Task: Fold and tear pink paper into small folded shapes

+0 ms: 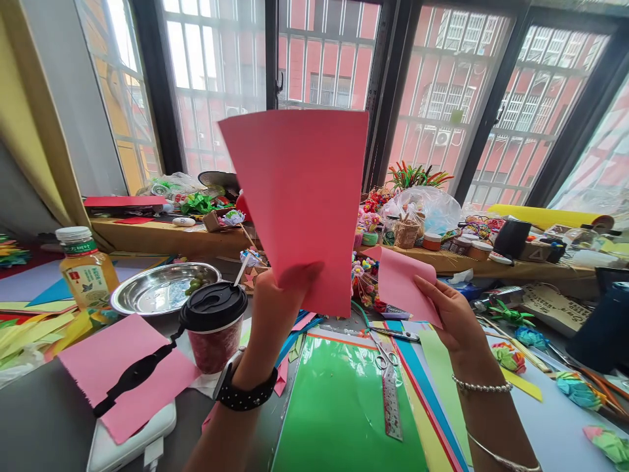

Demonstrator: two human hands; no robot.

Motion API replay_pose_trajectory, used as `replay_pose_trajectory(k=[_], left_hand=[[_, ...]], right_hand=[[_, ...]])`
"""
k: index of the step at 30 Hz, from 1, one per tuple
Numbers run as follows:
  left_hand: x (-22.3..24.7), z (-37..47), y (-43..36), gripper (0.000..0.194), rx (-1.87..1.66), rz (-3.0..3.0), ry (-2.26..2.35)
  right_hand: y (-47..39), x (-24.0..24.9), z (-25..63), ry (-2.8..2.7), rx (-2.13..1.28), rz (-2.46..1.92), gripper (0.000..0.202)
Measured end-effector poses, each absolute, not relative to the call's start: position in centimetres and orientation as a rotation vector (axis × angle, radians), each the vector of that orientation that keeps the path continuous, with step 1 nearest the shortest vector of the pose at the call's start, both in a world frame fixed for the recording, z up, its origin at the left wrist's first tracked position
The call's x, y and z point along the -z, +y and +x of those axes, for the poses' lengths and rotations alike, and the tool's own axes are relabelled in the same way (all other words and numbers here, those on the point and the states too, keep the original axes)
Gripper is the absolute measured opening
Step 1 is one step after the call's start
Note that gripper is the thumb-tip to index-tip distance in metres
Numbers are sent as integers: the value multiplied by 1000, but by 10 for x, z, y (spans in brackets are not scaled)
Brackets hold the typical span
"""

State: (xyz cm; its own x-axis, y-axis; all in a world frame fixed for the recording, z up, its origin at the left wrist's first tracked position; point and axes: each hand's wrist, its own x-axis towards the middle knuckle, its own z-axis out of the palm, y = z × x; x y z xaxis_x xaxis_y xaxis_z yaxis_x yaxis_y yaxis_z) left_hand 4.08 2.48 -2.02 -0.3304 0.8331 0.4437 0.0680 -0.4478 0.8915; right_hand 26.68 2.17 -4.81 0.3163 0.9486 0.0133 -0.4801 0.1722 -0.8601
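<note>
My left hand point(282, 295) grips the lower edge of a large pink sheet of paper point(309, 190), raised upright in front of the window; some of its fingers are behind the paper. My right hand point(449, 311) pinches the right edge of a smaller, slightly curled pink piece of paper point(400, 282). The two papers are apart. Below them lies a green folder point(339, 400), with scissors point(386, 351) and a metal ruler point(392, 406) on it. Another pink sheet point(132, 367) rests at the left, a black strap across it.
A lidded cup point(213, 334) with a straw stands close to my left wrist. Behind it are a steel plate point(147, 288) and a juice bottle point(87, 269). Coloured paper sheets point(437, 367) and paper flowers point(580, 390) lie at the right. Craft supplies crowd the window ledge.
</note>
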Motion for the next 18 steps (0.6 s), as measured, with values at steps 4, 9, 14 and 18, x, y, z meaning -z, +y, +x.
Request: replay_pose_trajectory(k=[4, 9, 14, 18], left_hand=[[24, 33, 33, 30, -1421, 1558, 1135], [29, 24, 46, 35, -998, 1717, 1104], [46, 23, 60, 23, -716, 1858, 1068], [71, 26, 73, 22, -651, 1924, 1056]], right_hand=[[25, 49, 270, -596, -1019, -822, 30], [28, 49, 276, -520, -828, -755, 28], [24, 45, 276, -484, -661, -698, 26], [19, 40, 271, -514, -621, -680, 28]])
